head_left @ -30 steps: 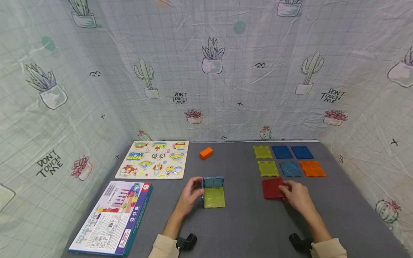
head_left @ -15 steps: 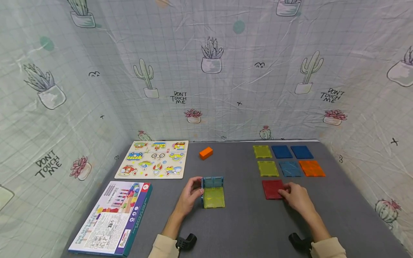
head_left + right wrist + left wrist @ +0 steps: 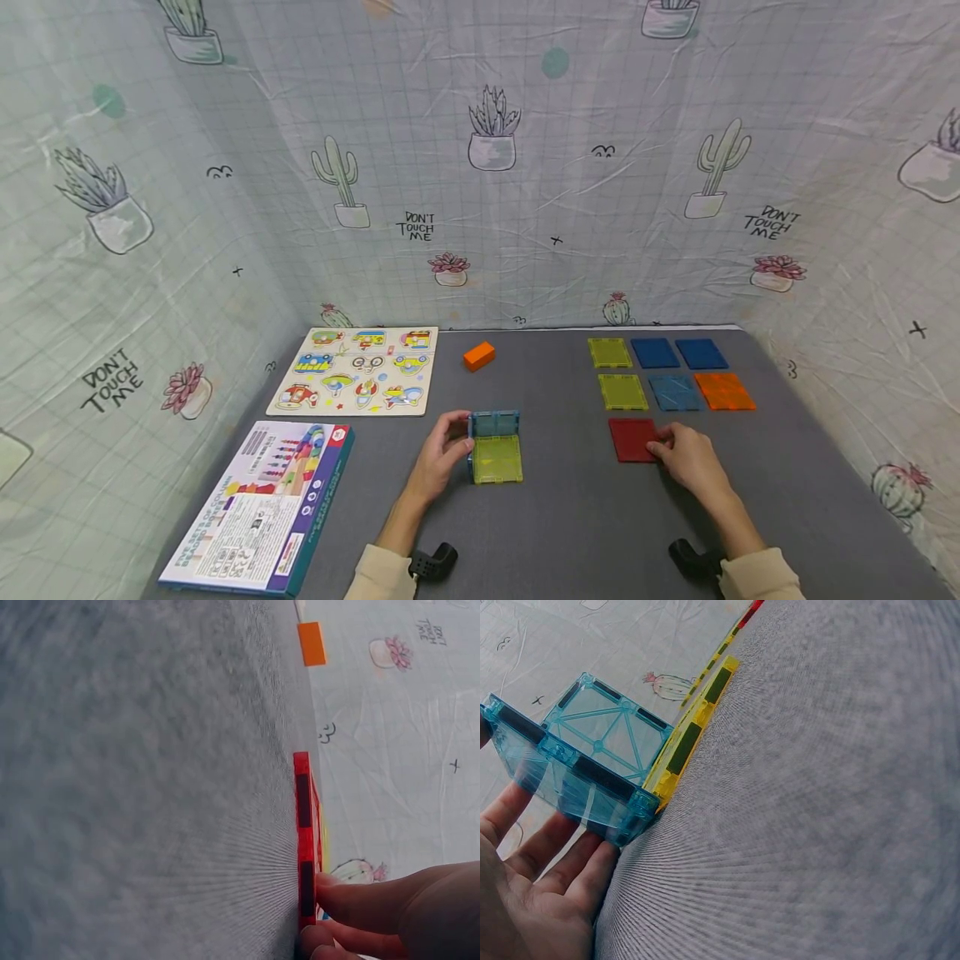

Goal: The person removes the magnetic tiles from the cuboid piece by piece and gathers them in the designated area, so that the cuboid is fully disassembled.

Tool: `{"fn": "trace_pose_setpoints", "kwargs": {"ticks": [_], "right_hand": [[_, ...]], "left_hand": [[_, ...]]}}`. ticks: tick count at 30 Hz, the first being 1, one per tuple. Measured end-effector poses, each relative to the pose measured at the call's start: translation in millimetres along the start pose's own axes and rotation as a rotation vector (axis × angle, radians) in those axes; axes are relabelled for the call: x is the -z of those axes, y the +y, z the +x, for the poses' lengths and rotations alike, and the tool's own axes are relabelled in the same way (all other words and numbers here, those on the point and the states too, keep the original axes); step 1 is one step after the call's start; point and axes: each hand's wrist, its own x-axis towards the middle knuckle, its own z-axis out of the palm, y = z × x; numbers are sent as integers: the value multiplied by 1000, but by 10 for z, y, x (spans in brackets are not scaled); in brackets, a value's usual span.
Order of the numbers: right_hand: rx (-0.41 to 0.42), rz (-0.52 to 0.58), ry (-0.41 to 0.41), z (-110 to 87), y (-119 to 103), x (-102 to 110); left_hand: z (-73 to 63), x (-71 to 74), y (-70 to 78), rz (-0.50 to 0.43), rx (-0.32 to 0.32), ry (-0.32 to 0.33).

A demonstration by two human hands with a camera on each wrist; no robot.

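Observation:
My left hand [image 3: 441,460] grips the left wall of a small magnetic tile build. A yellow tile [image 3: 497,460] lies flat as its floor, with a clear blue tile [image 3: 495,423] upright along the far edge. The second blue tile [image 3: 604,799] stands on the left side; several fingers spread over its outer face in the left wrist view. On the right, my right hand [image 3: 693,460] pinches the right edge of a red magnetic tile [image 3: 628,440] between thumb and fingers. That red tile lies low and level, close over the grey table.
Beyond the red tile lie two rows of flat tiles: yellow [image 3: 622,392], light blue [image 3: 677,392], orange [image 3: 724,392] and dark blue [image 3: 656,353]. An orange block [image 3: 479,357] sits at the back middle. A picture puzzle board [image 3: 356,371] and a boxed set [image 3: 255,508] occupy the left.
The fingers of my right hand have shifted slightly toward the near part of the red tile's right edge. My left hand and the tile build hold still.

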Motion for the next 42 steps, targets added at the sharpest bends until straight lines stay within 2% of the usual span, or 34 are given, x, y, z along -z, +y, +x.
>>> {"fn": "trace_pose_setpoints", "kwargs": {"ticks": [7,14,18,25,29,35,42], "right_hand": [[50,-8,74,8,-88,61],[106,39,177,21,-316,112],[148,79,209,51,-473,134],[216,138,227,123,-753,94],[297,188,239,187,-893,8],[402,224,223,247,-1090,-141],[456,245,182,293,-1257,-292]], "left_hand": [[-2,7,-15,2,-11,-5],[-2,8,-10,-5,-15,1],[-2,9,0,-1,-13,2],[9,5,-8,1,-3,1],[8,3,0,-4,-9,7],[2,4,-6,-6,-6,7],[11,2,-11,-2,-2,4]]}}
